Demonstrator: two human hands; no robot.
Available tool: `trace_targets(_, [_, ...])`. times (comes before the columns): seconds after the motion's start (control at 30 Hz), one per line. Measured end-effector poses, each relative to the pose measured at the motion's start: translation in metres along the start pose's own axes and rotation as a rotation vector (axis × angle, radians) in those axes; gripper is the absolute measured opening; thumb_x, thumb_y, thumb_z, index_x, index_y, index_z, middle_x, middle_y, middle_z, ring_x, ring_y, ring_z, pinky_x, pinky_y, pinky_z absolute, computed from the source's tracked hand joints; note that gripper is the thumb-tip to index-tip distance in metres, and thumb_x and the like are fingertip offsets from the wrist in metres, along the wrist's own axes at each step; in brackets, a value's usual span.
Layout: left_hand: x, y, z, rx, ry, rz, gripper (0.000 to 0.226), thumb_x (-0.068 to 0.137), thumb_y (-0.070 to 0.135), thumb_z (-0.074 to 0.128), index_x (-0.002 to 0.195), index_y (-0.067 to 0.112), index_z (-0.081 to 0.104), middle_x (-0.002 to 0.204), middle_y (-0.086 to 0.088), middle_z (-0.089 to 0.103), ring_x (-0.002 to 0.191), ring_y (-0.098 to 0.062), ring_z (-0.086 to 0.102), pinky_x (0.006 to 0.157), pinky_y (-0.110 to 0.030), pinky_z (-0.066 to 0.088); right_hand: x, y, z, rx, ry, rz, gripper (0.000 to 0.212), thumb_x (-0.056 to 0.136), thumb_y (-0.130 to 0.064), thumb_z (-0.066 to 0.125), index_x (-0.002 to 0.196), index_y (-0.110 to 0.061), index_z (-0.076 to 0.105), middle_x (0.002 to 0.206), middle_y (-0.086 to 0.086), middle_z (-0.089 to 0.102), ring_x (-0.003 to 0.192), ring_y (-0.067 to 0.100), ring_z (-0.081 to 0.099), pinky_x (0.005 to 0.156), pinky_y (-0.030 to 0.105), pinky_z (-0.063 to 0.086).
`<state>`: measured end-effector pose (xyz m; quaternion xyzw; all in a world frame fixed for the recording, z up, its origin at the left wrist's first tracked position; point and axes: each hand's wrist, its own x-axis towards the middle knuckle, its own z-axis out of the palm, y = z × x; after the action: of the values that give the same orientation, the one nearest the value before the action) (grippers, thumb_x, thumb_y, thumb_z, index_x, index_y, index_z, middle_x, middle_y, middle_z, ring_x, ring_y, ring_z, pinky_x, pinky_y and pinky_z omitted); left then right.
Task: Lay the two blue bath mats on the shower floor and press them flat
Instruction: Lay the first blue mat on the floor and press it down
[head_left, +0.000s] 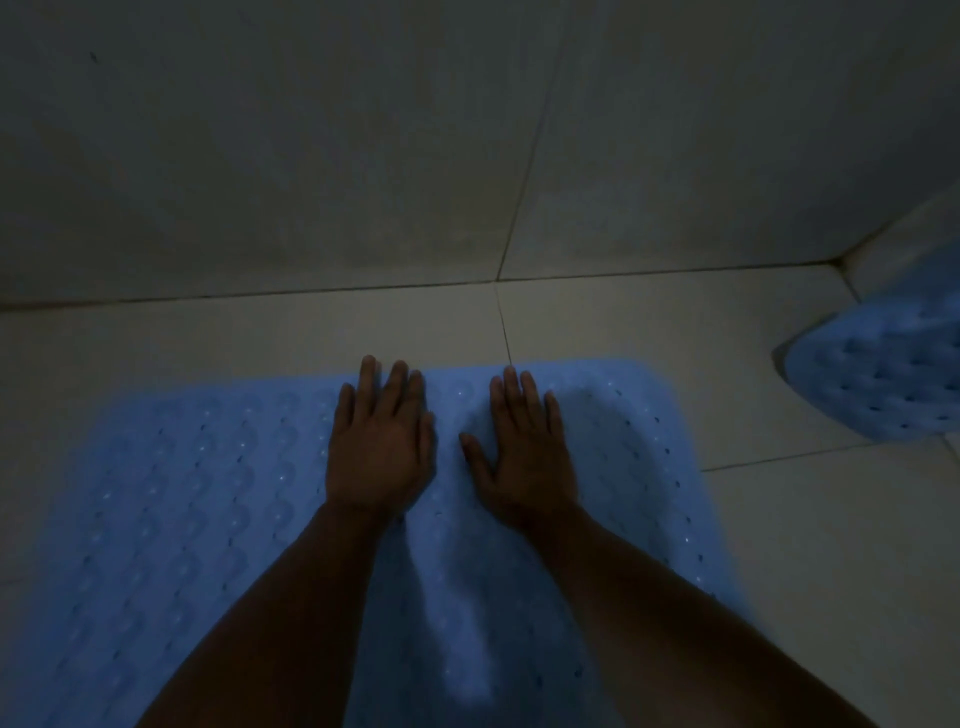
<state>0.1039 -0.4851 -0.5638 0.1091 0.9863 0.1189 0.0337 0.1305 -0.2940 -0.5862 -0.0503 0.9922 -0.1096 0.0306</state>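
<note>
Two hands, left hand (378, 451) and right hand (524, 454), press one of two mats (182, 493).

left grip (379, 452), right grip (524, 457) flat, palms down, fingers straight.

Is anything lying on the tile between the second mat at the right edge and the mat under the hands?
Nothing visible. The second mat lies at the right edge, partly out of frame. Bare floor tile separates it from the flat mat, which the left hand and right hand press.
</note>
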Motion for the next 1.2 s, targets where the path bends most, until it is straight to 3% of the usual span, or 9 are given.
trace_targets(0.13, [0.000,-0.001,-0.002,-0.012,-0.003,-0.035,0.064,0.103,0.046,0.020,0.156,0.014,0.034,0.164,-0.007,0.032,0.156,-0.032,0.009,0.124,-0.054,0.018,0.002,0.000,-0.002,0.025,-0.042,0.004,0.095,0.094,-0.075,0.020,0.161,-0.011,0.000,0.170,0.006,-0.010,0.155,0.018,-0.017,0.127,0.047,-0.005])
trace_targets(0.27, [0.004,0.003,-0.011,-0.036,-0.024,-0.051,0.068,0.101,0.047,0.015,0.156,0.013,0.034,0.164,-0.009,0.032,0.156,-0.033,0.009,0.124,-0.054,0.017,0.007,0.002,-0.018,0.173,-0.216,0.003,0.105,0.082,-0.086,0.002,0.161,-0.016,-0.004,0.168,0.002,-0.017,0.154,0.017,-0.022,0.124,0.043,-0.014])
trace_targets(0.33, [0.011,0.013,-0.021,-0.041,-0.023,-0.037,0.071,0.100,0.048,0.011,0.156,0.011,0.035,0.163,-0.011,0.032,0.156,-0.033,0.009,0.124,-0.055,0.018,0.023,0.005,-0.041,0.282,-0.380,0.073,0.099,0.088,-0.081,0.017,0.162,-0.016,0.005,0.169,0.004,-0.010,0.156,0.019,-0.013,0.124,0.042,-0.011])
trace_targets(0.4, [0.022,0.025,-0.032,-0.025,-0.026,-0.004,0.076,0.097,0.050,0.004,0.157,0.012,0.031,0.166,-0.011,0.027,0.156,-0.033,0.005,0.126,-0.053,0.012,0.050,0.013,-0.076,0.530,-0.512,0.220,0.071,0.102,-0.052,0.044,0.156,-0.008,0.031,0.166,0.013,0.021,0.155,0.026,0.016,0.126,0.040,0.011])
trace_targets(0.5, [0.040,0.061,-0.038,-0.030,-0.073,0.023,0.080,0.093,0.050,-0.004,0.161,0.015,0.018,0.170,-0.008,0.013,0.157,-0.031,-0.005,0.127,-0.050,0.003,0.079,0.042,-0.123,0.717,-0.172,0.324,0.035,0.102,-0.025,0.057,0.126,-0.002,0.067,0.133,0.019,0.065,0.128,0.031,0.057,0.113,0.042,0.041])
trace_targets(0.6, [0.051,0.112,-0.013,-0.053,-0.125,0.118,0.065,0.105,0.045,0.016,0.162,0.014,0.012,0.171,-0.009,0.006,0.157,-0.032,-0.007,0.127,-0.050,0.000,0.075,0.073,-0.139,0.611,0.048,0.345,0.031,0.103,-0.025,0.052,0.123,-0.009,0.071,0.128,0.011,0.069,0.121,0.026,0.063,0.108,0.034,0.045])
trace_targets(0.8, [0.034,0.155,0.053,0.059,-0.125,0.208,0.080,0.100,0.066,0.009,0.163,0.016,0.005,0.170,-0.008,-0.007,0.155,-0.027,-0.018,0.125,-0.056,-0.002,0.037,0.123,-0.100,0.462,0.262,0.224,0.040,0.096,-0.032,0.048,0.118,-0.008,0.072,0.118,0.010,0.072,0.112,0.029,0.065,0.100,0.034,0.049])
trace_targets(1.03, [0.034,0.158,0.057,0.066,-0.100,0.221,0.083,0.101,0.068,0.016,0.162,0.013,0.010,0.170,-0.010,-0.003,0.157,-0.023,-0.011,0.125,-0.056,0.000,0.016,0.148,-0.089,0.280,0.174,0.240,0.043,0.096,-0.031,0.044,0.128,-0.013,0.066,0.135,0.009,0.063,0.138,0.031,0.047,0.111,0.042,0.039])
trace_targets(1.2, [0.050,0.160,0.038,-0.043,-0.303,0.196,0.083,0.098,0.066,0.018,0.163,0.015,0.005,0.170,-0.005,-0.010,0.156,-0.021,-0.015,0.125,-0.054,-0.007,0.020,0.143,-0.106,0.224,0.173,0.218,0.042,0.093,-0.033,0.043,0.116,-0.012,0.072,0.120,0.009,0.070,0.123,0.032,0.060,0.104,0.043,0.048])
